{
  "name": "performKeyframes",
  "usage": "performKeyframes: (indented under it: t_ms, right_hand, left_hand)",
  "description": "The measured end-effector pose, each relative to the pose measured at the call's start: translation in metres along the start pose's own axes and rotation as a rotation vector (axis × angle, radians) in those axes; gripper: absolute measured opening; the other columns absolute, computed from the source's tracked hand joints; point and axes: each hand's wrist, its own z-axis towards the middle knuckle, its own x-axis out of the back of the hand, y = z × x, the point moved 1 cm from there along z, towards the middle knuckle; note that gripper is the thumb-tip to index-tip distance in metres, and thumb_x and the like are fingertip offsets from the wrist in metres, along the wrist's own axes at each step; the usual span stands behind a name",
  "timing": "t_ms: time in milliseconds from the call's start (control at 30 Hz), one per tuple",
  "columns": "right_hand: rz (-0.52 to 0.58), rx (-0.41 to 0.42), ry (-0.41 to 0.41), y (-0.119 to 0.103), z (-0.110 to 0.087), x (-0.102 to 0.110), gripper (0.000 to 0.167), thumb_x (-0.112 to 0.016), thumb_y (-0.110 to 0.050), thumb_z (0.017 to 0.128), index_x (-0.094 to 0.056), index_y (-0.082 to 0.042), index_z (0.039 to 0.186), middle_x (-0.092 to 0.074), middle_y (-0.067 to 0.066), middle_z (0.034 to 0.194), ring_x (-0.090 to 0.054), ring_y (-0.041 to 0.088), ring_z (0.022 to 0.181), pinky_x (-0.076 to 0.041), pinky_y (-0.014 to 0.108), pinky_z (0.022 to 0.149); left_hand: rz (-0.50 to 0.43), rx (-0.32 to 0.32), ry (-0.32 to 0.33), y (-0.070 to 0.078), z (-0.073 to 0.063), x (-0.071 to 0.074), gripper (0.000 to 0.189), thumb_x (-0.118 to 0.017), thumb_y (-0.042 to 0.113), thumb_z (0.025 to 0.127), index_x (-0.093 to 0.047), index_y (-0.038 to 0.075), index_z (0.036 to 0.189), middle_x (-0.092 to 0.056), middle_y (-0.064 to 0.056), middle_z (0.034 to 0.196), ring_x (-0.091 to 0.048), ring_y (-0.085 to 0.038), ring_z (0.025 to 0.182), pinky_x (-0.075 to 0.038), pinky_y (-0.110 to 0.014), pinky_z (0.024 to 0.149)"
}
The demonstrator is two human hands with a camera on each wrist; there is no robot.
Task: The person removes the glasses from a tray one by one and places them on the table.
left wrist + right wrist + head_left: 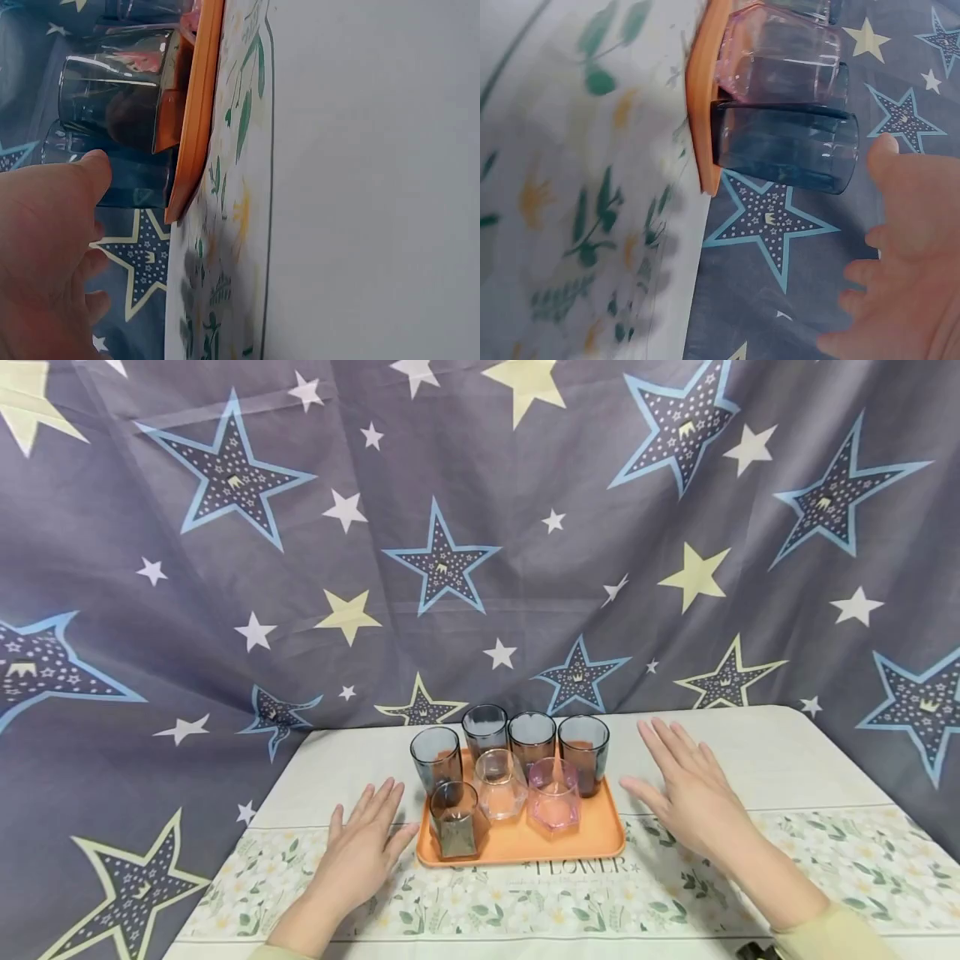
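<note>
An orange tray (517, 853) carries several glasses. Toward its back stand tall blue-grey tumblers, among them one at the left (429, 752) and one at the right (592, 747). In front of them are a smoky square-based glass (456, 831), a clear faceted glass (501, 789) and a pink-tinted faceted glass (553, 802). My left hand (360, 860) is to the left of the tray, fingers extended, thumb toward the tray's edge. Off the tray's right side, my right hand (693, 793) is held with its fingers straight and thumb out. Both hands hold nothing.
The tray rests on a table with a white cloth (750, 752) that has a floral band (847, 852) and printed lettering in front of the tray. Behind the table hangs a grey curtain (517, 602) patterned with stars.
</note>
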Motion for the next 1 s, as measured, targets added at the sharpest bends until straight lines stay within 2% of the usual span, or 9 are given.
performKeyframes:
  t_ms: [200,367,567,733,1000]
  right_hand:
    - [0.072,0.005,-0.002,-0.010,0.012,-0.001,0.089,-0.064,-0.052,0.111,-0.024,-0.008,0.177,-0.026,0.025,0.179,-0.019,0.049,0.165,-0.012,0.073,0.130]
    - [0.147,0.019,-0.007,-0.016,0.022,-0.003,0.086,-0.066,-0.045,0.112,-0.024,-0.007,0.177,-0.027,0.024,0.178,-0.020,0.049,0.165,-0.014,0.071,0.130]
    - [0.220,0.001,-0.026,-0.019,0.029,-0.006,0.084,-0.063,-0.046,0.113,-0.022,-0.009,0.177,-0.025,0.024,0.179,-0.020,0.050,0.165,-0.015,0.070,0.130]
    - [0.272,-0.011,-0.025,-0.019,0.035,-0.009,0.084,-0.063,-0.046,0.114,-0.022,-0.010,0.177,-0.025,0.025,0.179,-0.024,0.054,0.162,-0.022,0.075,0.126]
    - [0.342,-0.033,-0.052,-0.018,0.047,-0.014,0.081,-0.059,-0.045,0.116,-0.020,-0.011,0.178,-0.020,0.027,0.180,-0.023,0.055,0.161,-0.023,0.077,0.125]
  left_hand:
    - [-0.053,0.018,-0.025,0.000,0.001,-0.005,0.070,-0.056,0.046,0.116,-0.038,0.009,0.173,-0.031,-0.015,0.179,-0.020,-0.044,0.166,-0.003,-0.082,0.125]
    - [-0.061,0.045,-0.064,-0.002,0.001,-0.008,0.070,-0.053,0.048,0.117,-0.035,0.010,0.174,-0.030,-0.014,0.179,-0.020,-0.043,0.167,-0.004,-0.081,0.126]
    - [-0.094,0.060,-0.093,-0.003,0.000,-0.011,0.072,-0.051,0.050,0.117,-0.033,0.011,0.175,-0.031,-0.014,0.179,-0.022,-0.042,0.166,-0.005,-0.080,0.126]
    - [-0.151,0.061,-0.107,-0.005,0.000,-0.016,0.077,-0.048,0.058,0.116,-0.035,0.010,0.174,-0.033,-0.014,0.178,-0.023,-0.043,0.166,-0.005,-0.081,0.126]
    - [-0.232,0.066,-0.163,-0.008,0.001,-0.026,0.083,-0.046,0.066,0.113,-0.034,0.011,0.175,-0.034,-0.014,0.178,-0.021,-0.042,0.167,-0.002,-0.080,0.126]
